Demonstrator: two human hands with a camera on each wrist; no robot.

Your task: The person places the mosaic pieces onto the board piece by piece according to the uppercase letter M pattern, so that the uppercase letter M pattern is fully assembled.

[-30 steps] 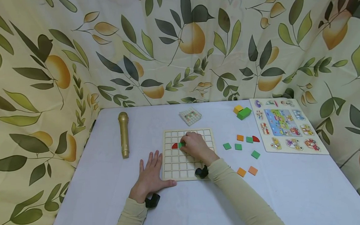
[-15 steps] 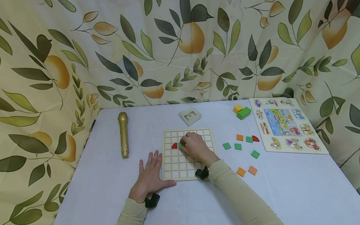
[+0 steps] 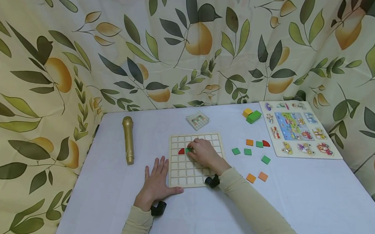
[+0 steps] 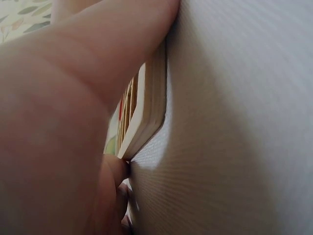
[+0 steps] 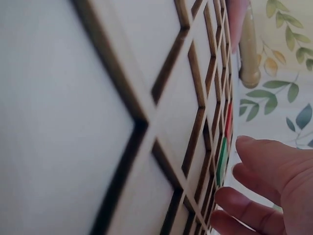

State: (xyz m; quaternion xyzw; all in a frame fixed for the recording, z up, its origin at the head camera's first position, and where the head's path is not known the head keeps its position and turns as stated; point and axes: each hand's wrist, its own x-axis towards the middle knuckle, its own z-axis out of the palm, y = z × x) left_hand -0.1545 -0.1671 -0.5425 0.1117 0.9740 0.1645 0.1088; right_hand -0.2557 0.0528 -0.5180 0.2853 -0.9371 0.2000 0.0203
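Observation:
A pale wooden grid board [image 3: 186, 174] lies in front of the person. In one of its cells is a red quarter-round tile [image 3: 181, 151], with a green square tile [image 3: 187, 150] beside it. My right hand [image 3: 205, 152] reaches over the board, its thumb and fingers bent around the green tile and partly covering it. In the right wrist view that green tile [image 5: 221, 159] lies low in the grid, right by the fingertips. My left hand [image 3: 155, 183] rests flat with fingers spread at the board's left edge, the thumb along its near corner.
Loose green tiles [image 3: 248, 152] and orange tiles [image 3: 251, 178] are scattered to the right, with another red piece [image 3: 266, 143]. Farther back are green and yellow blocks [image 3: 253, 117], a picture puzzle board [image 3: 275, 151] and a small patterned card [image 3: 198, 120]. A gold microphone [image 3: 129, 140] lies left.
Both hands keep nearly the same place; the right wrist shifts very slightly. The tiles on the board look unchanged.

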